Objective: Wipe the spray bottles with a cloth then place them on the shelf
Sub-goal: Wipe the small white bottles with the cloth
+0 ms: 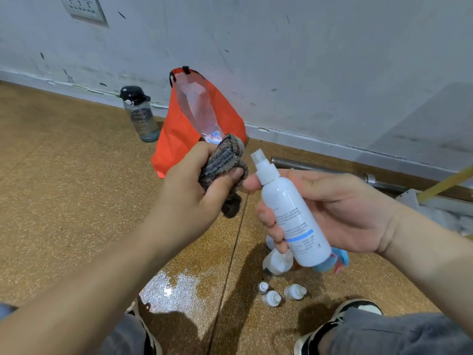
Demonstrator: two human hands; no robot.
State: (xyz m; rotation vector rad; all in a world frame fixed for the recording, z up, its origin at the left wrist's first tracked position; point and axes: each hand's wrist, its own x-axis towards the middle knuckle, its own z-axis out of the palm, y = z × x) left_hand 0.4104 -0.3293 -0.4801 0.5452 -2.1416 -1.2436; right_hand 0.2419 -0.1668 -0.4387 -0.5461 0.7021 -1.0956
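My right hand (pixel 340 211) grips a white spray bottle (pixel 289 208) with small print and a blue stripe, held tilted with its nozzle up and to the left. My left hand (pixel 194 185) holds a bunched grey striped cloth (pixel 225 165) just left of the nozzle, a small gap apart. Below the held bottle, more white spray bottles (pixel 277 261) lie on the brown floor, and three small white bottles (pixel 272 298) stand near my feet. No shelf is in view.
An orange bag (pixel 176 134) with a clear plastic liner leans on the wall beside a dark water bottle (pixel 140 114). A metal pipe (pixel 320 167) lies along the wall. A blue trigger sprayer (pixel 337 260) peeks out under the held bottle. A wet patch (pixel 174 285) shines on the floor.
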